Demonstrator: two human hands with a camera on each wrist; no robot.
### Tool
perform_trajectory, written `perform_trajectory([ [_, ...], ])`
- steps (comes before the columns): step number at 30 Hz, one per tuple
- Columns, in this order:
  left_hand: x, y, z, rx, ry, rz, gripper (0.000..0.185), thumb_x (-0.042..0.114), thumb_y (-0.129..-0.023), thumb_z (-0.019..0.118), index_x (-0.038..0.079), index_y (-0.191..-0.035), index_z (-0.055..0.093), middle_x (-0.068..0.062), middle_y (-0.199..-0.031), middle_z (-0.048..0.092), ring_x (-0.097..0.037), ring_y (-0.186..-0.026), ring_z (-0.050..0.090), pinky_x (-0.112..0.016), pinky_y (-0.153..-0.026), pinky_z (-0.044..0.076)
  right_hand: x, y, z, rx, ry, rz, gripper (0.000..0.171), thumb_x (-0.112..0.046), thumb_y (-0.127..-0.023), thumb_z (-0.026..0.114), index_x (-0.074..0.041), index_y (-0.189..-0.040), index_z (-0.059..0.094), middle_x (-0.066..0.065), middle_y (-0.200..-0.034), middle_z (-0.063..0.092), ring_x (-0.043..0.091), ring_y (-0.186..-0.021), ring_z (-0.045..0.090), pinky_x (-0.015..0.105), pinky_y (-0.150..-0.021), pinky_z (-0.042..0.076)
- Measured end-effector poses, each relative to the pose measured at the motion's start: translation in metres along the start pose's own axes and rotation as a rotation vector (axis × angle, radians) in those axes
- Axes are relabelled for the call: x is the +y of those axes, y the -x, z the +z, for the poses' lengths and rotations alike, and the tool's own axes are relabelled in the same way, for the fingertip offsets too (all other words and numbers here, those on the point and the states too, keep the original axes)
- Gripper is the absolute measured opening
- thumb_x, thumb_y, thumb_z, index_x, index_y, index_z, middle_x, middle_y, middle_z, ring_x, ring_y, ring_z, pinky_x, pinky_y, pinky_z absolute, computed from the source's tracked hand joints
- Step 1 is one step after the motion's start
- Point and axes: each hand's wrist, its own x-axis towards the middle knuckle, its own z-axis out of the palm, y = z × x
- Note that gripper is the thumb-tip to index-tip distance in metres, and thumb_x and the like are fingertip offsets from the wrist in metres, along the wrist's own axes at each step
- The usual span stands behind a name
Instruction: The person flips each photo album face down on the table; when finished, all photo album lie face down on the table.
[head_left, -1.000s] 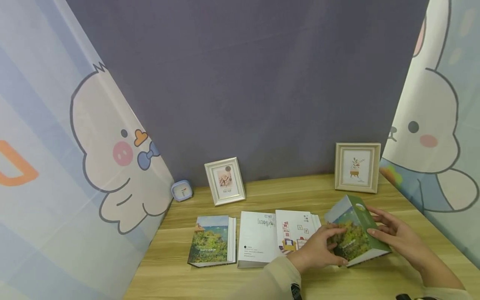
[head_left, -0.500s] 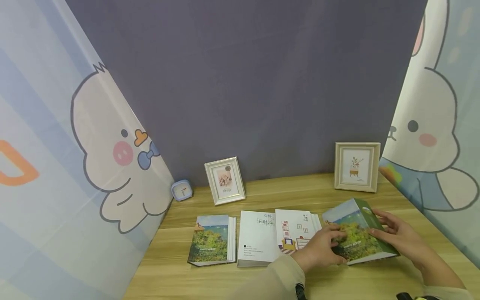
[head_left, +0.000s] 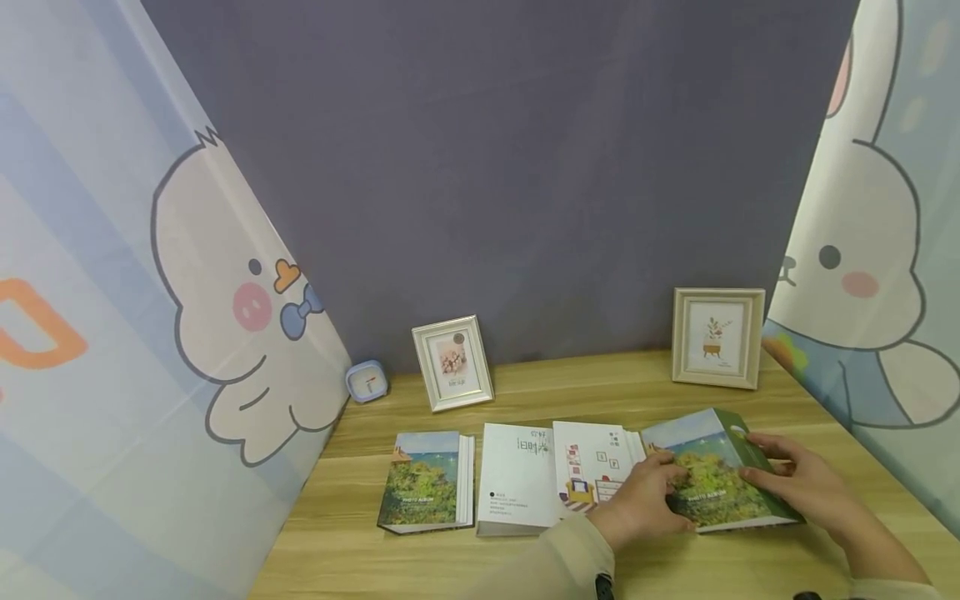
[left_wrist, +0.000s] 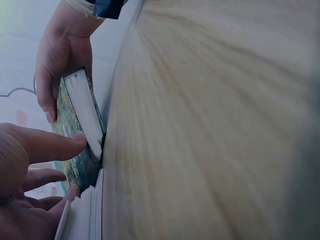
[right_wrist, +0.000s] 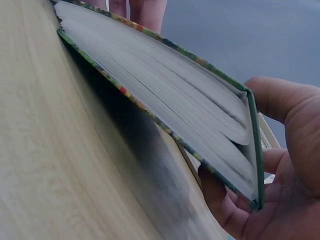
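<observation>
A thick photo album with a painted seaside cover and green spine sits at the right of the row in the head view. My right hand grips it at the spine, thumb on the cover and fingers beneath, as the right wrist view shows. Its spine side is lifted off the table, while the opposite page edge slopes down to the wood. My left hand lies at the album's left side, fingertips on the cover and thumb near its lower corner. Right beside that hand is a white album with a furniture drawing.
Further left lie a white album with Chinese lettering and another painted photo album. Behind them stand a blue clock, a tilted picture frame and a second frame. A grey curtain backs the wooden table.
The held album has tipped down flatter, its front cover turning upward and its spine swinging right. My right hand has moved slightly right and down with it; the left stays at its left edge.
</observation>
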Motion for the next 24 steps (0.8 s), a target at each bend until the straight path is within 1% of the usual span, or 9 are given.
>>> perform_trajectory([
  [1,0.0002,0.0002,0.0002,0.008,-0.015,0.007,0.069,0.028,-0.083,0.092,0.021,-0.146,0.063,0.003,-0.16,0.041,0.006,-0.102,0.06,-0.012,-0.096,0.046,0.0001,0.0,0.0002,0.008,0.008,-0.003,0.076,-0.035,-0.103,0.07,0.012,-0.153,0.036,0.047,-0.144,0.039,0.057,-0.117,0.058,0.028,-0.071,0.056],
  [4,0.0013,0.0005,0.0006,0.019,-0.09,0.035,0.068,0.031,-0.084,0.091,0.023,-0.146,0.063,0.003,-0.16,0.043,-0.002,-0.121,0.058,-0.014,-0.102,0.044,0.0011,0.0,0.0002,0.022,0.034,-0.009,0.074,-0.035,-0.102,0.071,0.012,-0.151,0.041,0.046,-0.145,0.041,0.053,-0.114,0.06,0.029,-0.07,0.056],
  [6,0.0025,0.0008,0.0009,0.018,-0.142,0.046,0.067,0.035,-0.085,0.09,0.025,-0.146,0.063,0.004,-0.16,0.044,-0.007,-0.134,0.052,-0.016,-0.106,0.042,0.0024,-0.0001,-0.0001,0.027,0.057,-0.007,0.074,-0.036,-0.102,0.071,0.012,-0.15,0.043,0.045,-0.146,0.043,0.052,-0.112,0.061,0.031,-0.071,0.056],
  [8,0.0039,0.0014,0.0014,0.008,-0.161,0.034,0.066,0.037,-0.086,0.088,0.027,-0.146,0.063,0.006,-0.16,0.043,-0.011,-0.143,0.044,-0.019,-0.108,0.042,0.004,-0.0001,-0.0006,0.025,0.082,-0.004,0.073,-0.037,-0.102,0.071,0.012,-0.149,0.045,0.045,-0.145,0.043,0.054,-0.112,0.06,0.036,-0.073,0.058],
  [12,0.0069,0.0022,0.0016,-0.011,-0.175,0.008,0.064,0.038,-0.088,0.086,0.029,-0.146,0.062,0.009,-0.161,0.041,-0.011,-0.145,0.041,-0.02,-0.109,0.042,0.0068,0.0,-0.0005,0.015,0.11,0.009,0.072,-0.039,-0.102,0.071,0.012,-0.148,0.047,0.046,-0.144,0.044,0.058,-0.113,0.06,0.053,-0.078,0.06],
  [14,0.0078,0.0026,0.0011,-0.022,-0.183,0.005,0.063,0.038,-0.089,0.086,0.029,-0.147,0.062,0.009,-0.161,0.04,-0.011,-0.146,0.04,-0.02,-0.109,0.042,0.0075,0.0003,0.0003,0.015,0.108,0.011,0.072,-0.039,-0.101,0.071,0.012,-0.148,0.048,0.045,-0.144,0.045,0.059,-0.113,0.059,0.057,-0.079,0.06],
  [17,0.0074,0.0026,0.0005,-0.031,-0.189,0.008,0.061,0.037,-0.091,0.085,0.029,-0.147,0.061,0.009,-0.162,0.039,-0.011,-0.147,0.039,-0.02,-0.109,0.042,0.0071,0.0001,0.0012,0.015,0.101,0.012,0.072,-0.038,-0.101,0.072,0.012,-0.147,0.049,0.044,-0.144,0.046,0.059,-0.114,0.059,0.057,-0.079,0.06],
  [24,0.0061,0.0036,0.0023,-0.019,-0.223,0.016,0.06,0.036,-0.093,0.082,0.027,-0.148,0.06,0.007,-0.161,0.039,-0.011,-0.146,0.04,-0.019,-0.109,0.042,0.0055,0.0005,0.0005,-0.024,0.112,0.01,0.072,-0.038,-0.102,0.07,0.012,-0.148,0.047,0.048,-0.145,0.042,0.065,-0.117,0.054,0.061,-0.078,0.059],
])
